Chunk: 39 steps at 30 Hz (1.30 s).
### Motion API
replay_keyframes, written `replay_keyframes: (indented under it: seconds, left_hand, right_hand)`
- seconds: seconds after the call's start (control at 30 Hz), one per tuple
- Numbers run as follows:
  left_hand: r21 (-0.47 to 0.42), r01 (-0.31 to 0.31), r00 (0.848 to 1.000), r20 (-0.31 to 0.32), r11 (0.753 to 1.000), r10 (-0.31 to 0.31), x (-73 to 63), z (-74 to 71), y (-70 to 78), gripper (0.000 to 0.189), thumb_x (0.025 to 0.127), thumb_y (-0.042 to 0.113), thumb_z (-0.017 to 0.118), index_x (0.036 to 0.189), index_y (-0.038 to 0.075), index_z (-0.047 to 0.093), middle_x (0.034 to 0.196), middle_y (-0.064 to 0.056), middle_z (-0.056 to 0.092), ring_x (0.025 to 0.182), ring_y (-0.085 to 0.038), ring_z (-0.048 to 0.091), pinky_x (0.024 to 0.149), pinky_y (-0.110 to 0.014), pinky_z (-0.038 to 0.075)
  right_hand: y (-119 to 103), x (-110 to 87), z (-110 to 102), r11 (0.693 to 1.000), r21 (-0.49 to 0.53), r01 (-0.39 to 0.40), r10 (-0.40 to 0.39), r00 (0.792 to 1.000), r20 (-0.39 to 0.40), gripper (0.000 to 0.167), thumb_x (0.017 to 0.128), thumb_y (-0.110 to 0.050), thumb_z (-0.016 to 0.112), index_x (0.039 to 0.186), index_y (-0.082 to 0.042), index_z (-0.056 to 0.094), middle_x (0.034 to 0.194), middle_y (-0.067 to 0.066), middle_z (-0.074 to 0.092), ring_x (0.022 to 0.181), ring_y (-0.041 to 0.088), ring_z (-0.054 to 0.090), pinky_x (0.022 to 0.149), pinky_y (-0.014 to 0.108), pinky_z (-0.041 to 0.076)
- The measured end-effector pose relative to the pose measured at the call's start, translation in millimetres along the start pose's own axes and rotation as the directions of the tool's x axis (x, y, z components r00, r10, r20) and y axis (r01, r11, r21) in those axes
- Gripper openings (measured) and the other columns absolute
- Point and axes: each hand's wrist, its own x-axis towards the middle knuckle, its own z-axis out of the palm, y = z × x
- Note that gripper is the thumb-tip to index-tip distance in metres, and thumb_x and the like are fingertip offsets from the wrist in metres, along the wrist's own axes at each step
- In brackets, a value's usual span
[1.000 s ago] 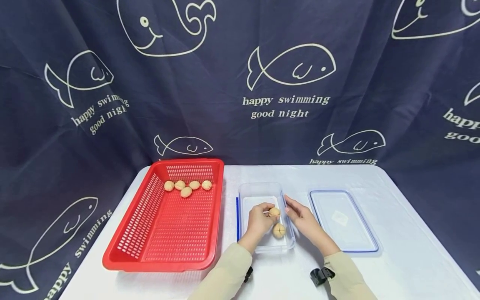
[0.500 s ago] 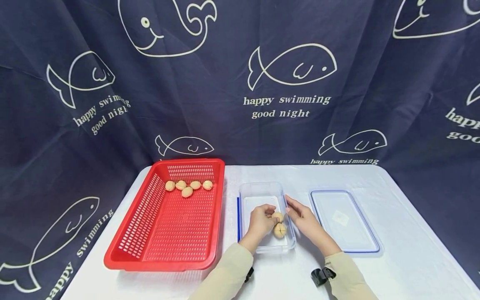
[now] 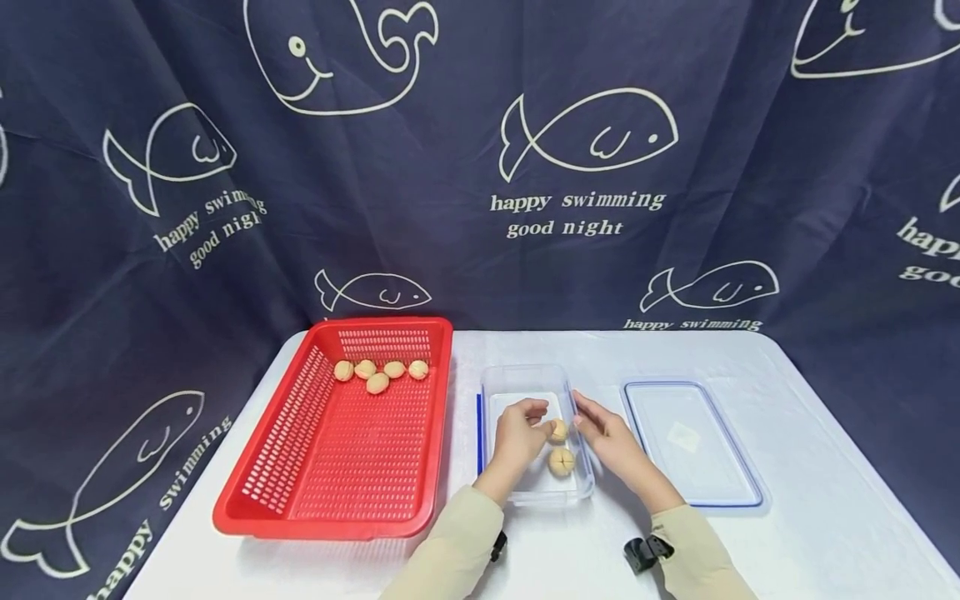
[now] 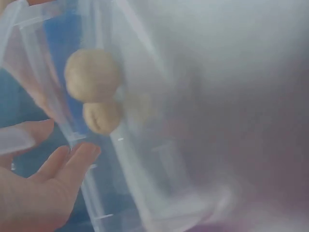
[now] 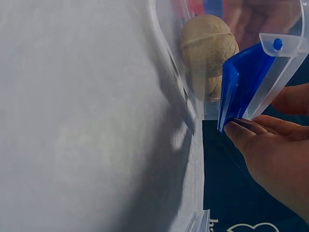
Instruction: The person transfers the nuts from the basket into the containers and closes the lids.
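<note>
Tan, rough-shelled walnut [image 3: 562, 462] in clear box [image 3: 551, 500]: likely light, hard, apt to roll; best pinched across its middle. Right hand [image 3: 613, 443], fingers extended, touches box side. Left hand [image 3: 519, 437], loosely parted, at second walnut [image 3: 558, 431]; contact unclear. Five walnuts [image 3: 377, 383] far, in red basket [image 3: 322, 527].

Long pale beige sleeves [image 3: 450, 542] on both arms, plain; we see them stop short of the wrists. By the right one we log a boxy black device [image 3: 643, 552]; by the left, a black piece [image 3: 498, 547], partly hidden. Left hand [image 3: 521, 433], right hand [image 3: 611, 442]: both bare.
</note>
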Motion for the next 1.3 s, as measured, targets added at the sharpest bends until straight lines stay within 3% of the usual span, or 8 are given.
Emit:
replay_keyframes:
  seconds: [0.13, 0.37, 0.53, 0.7, 0.87, 1.0, 1.3]
  left_hand:
    - [-0.021, -0.068, 0.998, 0.007, 0.997, 0.068, 0.9, -4.7, 16.0, 0.026, 0.078, -0.004, 0.073, 0.104, -0.004, 0.069, 0.098, -0.014, 0.071, 0.093, -0.027, 0.068, 0.081, -0.027, 0.055]
    - [-0.103, -0.111, 0.993, 0.025, 0.988, 0.114, 8.6, -20.1, 62.1, 0.026, 0.082, -0.001, 0.071, 0.108, 0.0, 0.069, 0.104, -0.012, 0.071, 0.094, -0.022, 0.069, 0.08, -0.022, 0.054]
    - [-0.152, -0.172, 0.985, -0.004, 0.973, 0.173, 21.6, -35.8, 91.4, 0.025, 0.083, 0.001, 0.07, 0.108, 0.0, 0.07, 0.103, -0.013, 0.071, 0.091, -0.019, 0.07, 0.076, -0.021, 0.054]
    - [-0.16, -0.245, 0.969, -0.062, 0.956, 0.238, 34.9, -55.6, 106.3, 0.024, 0.082, -0.001, 0.071, 0.105, -0.002, 0.07, 0.097, -0.014, 0.072, 0.088, -0.02, 0.07, 0.075, -0.021, 0.055]
    - [-0.129, -0.298, 0.953, -0.102, 0.946, 0.286, 45.7, -80.8, 107.6, 0.023, 0.081, -0.004, 0.07, 0.104, -0.007, 0.069, 0.098, -0.022, 0.07, 0.089, -0.03, 0.07, 0.077, -0.026, 0.056]
    - [-0.096, -0.295, 0.95, -0.133, 0.951, 0.281, 53.6, -101.0, 100.9, 0.024, 0.082, -0.004, 0.069, 0.105, -0.008, 0.068, 0.099, -0.022, 0.07, 0.09, -0.032, 0.069, 0.079, -0.029, 0.056]
    - [-0.114, -0.281, 0.943, -0.22, 0.953, 0.252, 69.8, -147.2, 64.8, 0.025, 0.082, -0.007, 0.066, 0.108, -0.009, 0.067, 0.104, -0.025, 0.068, 0.095, -0.033, 0.067, 0.083, -0.029, 0.055]
  right_hand:
    - [-1, -0.6, -1, 1.0, 0.01, 0.002, -0.002, 1.0, 0.005, 0.048, 0.101, -0.01, 0.047, 0.144, 0.007, 0.034, 0.145, 0.026, 0.037, 0.133, 0.038, 0.038, 0.107, 0.039, 0.03]
    - [0, 0.3, -1, 1.0, 0.0, 0.014, -0.014, 1.0, 0.003, 0.048, 0.101, -0.009, 0.047, 0.143, 0.008, 0.034, 0.145, 0.025, 0.038, 0.133, 0.037, 0.038, 0.107, 0.04, 0.031]
    - [-1, 0.2, -3, 0.999, -0.032, 0.03, -0.031, 0.999, -0.02, 0.047, 0.1, -0.008, 0.048, 0.142, 0.008, 0.036, 0.143, 0.027, 0.039, 0.131, 0.039, 0.04, 0.106, 0.041, 0.032]
    - [-2, -0.3, -2, 0.999, -0.039, 0.018, -0.018, 1.0, -0.002, 0.048, 0.101, -0.01, 0.047, 0.144, 0.007, 0.034, 0.145, 0.025, 0.037, 0.133, 0.038, 0.038, 0.107, 0.04, 0.03]
    - [-2, -1.0, 0, 0.999, -0.048, -0.005, 0.005, 1.0, -0.001, 0.049, 0.101, -0.011, 0.047, 0.145, 0.005, 0.033, 0.146, 0.023, 0.037, 0.133, 0.037, 0.038, 0.108, 0.04, 0.029]
    - [-3, -1.3, 0, 0.999, -0.027, -0.018, 0.018, 1.0, 0.003, 0.049, 0.102, -0.011, 0.046, 0.146, 0.005, 0.031, 0.147, 0.023, 0.035, 0.134, 0.037, 0.036, 0.109, 0.039, 0.028]
    - [-4, -2.1, 1, 0.998, -0.056, -0.021, 0.021, 1.0, 0.0, 0.049, 0.102, -0.011, 0.046, 0.145, 0.005, 0.032, 0.147, 0.023, 0.035, 0.134, 0.037, 0.036, 0.109, 0.04, 0.028]
